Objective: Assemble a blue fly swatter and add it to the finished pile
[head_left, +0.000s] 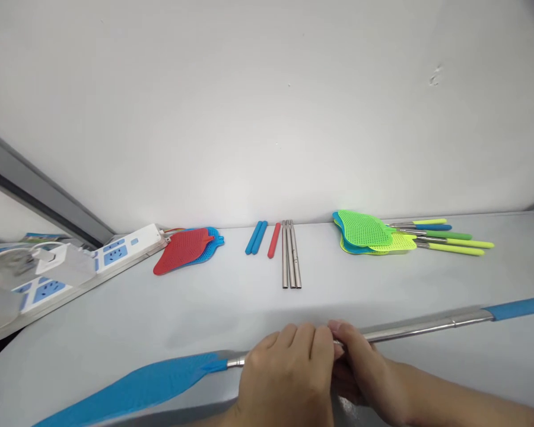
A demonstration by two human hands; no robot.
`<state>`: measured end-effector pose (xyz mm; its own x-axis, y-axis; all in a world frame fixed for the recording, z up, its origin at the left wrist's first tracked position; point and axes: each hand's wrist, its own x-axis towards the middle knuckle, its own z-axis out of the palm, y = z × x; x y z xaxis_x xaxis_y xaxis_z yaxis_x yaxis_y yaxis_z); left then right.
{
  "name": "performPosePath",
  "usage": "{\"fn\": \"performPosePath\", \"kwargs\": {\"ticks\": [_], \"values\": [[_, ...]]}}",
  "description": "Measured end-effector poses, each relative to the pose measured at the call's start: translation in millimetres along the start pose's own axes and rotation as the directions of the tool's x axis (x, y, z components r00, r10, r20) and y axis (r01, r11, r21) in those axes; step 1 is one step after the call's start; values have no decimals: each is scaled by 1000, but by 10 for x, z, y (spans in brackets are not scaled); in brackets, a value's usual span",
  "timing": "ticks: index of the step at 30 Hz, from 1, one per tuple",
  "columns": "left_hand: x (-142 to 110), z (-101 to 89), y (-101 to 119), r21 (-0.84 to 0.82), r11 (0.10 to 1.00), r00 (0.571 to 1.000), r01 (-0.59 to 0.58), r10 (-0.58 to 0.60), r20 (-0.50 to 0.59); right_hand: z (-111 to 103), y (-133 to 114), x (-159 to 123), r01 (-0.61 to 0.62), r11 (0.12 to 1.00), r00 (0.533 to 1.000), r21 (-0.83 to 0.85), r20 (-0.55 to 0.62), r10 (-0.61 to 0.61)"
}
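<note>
Near the table's front, a blue fly swatter point(160, 382) is held across my body, its flat head to the left and its blue grip point(523, 308) to the right. My left hand point(289, 370) is wrapped round the metal rod close to the head. Beside it, touching, my right hand point(360, 367) grips the same silver rod point(418, 327). The rod between the hands is mostly hidden by the fingers. Beyond my hands lie loose metal rods point(292, 255), a red grip point(274, 240) and two blue grips point(256, 237).
A red swatter head point(182, 252) overlaps a blue one point(212, 246) at back left. Assembled green, yellow and blue swatters point(367, 230) are stacked at back right. Power strips point(115, 252) with a white plug point(53, 258) line the left edge. A white wall point(267, 118) rises behind.
</note>
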<state>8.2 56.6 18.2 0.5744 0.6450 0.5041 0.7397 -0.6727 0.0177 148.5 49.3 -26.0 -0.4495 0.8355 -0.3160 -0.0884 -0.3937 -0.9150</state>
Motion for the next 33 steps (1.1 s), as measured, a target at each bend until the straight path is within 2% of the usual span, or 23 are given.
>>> {"fn": "performPosePath", "kwargs": {"ticks": [4, 8, 10, 13, 15, 17, 19, 22, 27, 33], "values": [[94, 46, -87, -12, 1000, 997, 3, -2, 81, -54, -83, 127, -33, 998, 999, -50, 13, 34], [212, 71, -177, 12, 999, 992, -38, 36, 121, -90, -371, 207, 104, 995, 976, -7, -193, -103], [250, 75, -226, 15, 999, 986, -51, 48, 160, -115, -545, 212, 169, 978, 958, 122, -253, -135], [269, 89, -301, 25, 1000, 972, 1, -7, 233, -191, -747, 200, 314, 852, 915, 419, -372, -154], [268, 99, -346, 44, 998, 965, 40, -50, 256, -263, -819, 194, 337, 758, 903, 559, -421, -91], [268, 97, -378, 80, 995, 960, 59, -79, 270, -327, -854, 190, 324, 709, 910, 627, -411, -53], [278, 77, -396, 127, 988, 951, 85, -118, 284, -360, -874, 184, 345, 703, 909, 622, -407, -86], [307, 17, -398, 151, 982, 937, 117, -159, 311, -337, -906, 161, 430, 704, 874, 565, -457, -166], [364, -60, -368, 38, 996, 920, 77, -86, 383, -252, -916, 97, 553, 627, 786, 549, -594, -173], [435, -65, -321, -112, 984, 908, 138, -81, 411, -242, -858, 45, 634, 647, 714, 422, -641, -282]]}}
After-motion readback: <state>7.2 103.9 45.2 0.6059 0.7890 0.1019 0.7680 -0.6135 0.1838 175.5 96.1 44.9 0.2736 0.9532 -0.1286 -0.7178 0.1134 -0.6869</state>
